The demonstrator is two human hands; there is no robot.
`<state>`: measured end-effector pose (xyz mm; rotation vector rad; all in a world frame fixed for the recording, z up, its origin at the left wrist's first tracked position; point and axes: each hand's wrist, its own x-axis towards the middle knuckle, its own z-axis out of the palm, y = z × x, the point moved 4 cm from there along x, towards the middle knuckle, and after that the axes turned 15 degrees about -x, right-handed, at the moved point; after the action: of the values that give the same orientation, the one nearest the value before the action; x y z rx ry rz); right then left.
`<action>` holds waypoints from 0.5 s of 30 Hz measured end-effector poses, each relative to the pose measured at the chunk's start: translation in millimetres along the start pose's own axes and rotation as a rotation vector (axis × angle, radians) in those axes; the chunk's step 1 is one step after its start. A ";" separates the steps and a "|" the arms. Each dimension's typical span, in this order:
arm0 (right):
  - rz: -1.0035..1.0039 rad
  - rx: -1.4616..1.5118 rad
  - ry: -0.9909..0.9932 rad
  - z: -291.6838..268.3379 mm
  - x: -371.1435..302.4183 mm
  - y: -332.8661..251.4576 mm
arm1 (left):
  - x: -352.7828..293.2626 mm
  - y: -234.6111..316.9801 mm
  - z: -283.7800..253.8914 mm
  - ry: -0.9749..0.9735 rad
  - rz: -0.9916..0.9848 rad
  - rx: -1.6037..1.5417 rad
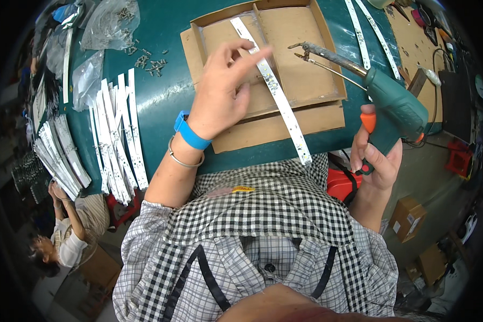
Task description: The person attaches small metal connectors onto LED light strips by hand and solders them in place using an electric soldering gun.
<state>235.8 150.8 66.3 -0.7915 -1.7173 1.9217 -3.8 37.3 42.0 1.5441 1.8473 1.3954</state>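
Head view: the left hand [224, 90] is hovering over or resting on a white component strip [282, 104], contact unclear; its index finger is pointing across the strip, thumb standing apart, other fingers curling. The strip is lying aslant over a shallow cardboard tray [300, 80], its lower end sticking out past the tray toward the checked apron [263, 206]. The right hand [380, 161] is gripping a green soldering gun [400, 110], fingers and thumb closing around the handle, index finger sitting by the orange trigger [368, 121]. The gun's metal tip is hanging above the tray's right compartment, apart from the strip. On the green table [166, 29], more strips [115, 137] are lying piled at left, near small metal parts [151, 64] and plastic bags [110, 24]; two further strips [359, 33] are lying at upper right.
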 end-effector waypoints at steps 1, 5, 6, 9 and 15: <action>0.000 0.000 0.003 -1.2 -1.0 1.2 | 0.7 1.1 -3.3 0.095 -0.037 -0.061; -0.029 0.029 0.009 -3.9 -1.9 1.3 | -1.9 -2.1 -3.9 0.039 0.033 0.035; -0.036 0.032 0.010 -4.1 -1.8 0.8 | -3.0 -1.7 -3.0 0.016 0.031 0.060; -0.044 0.095 0.029 -7.9 -0.9 1.1 | -4.1 3.5 -6.2 0.018 0.033 0.105; -0.176 0.065 0.123 -22.5 4.4 -10.9 | -5.8 8.9 -5.5 -0.036 0.064 0.176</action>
<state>247.2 171.7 75.1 -0.6953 -1.5879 1.7643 -1.3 29.0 50.2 1.7148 1.9604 1.2516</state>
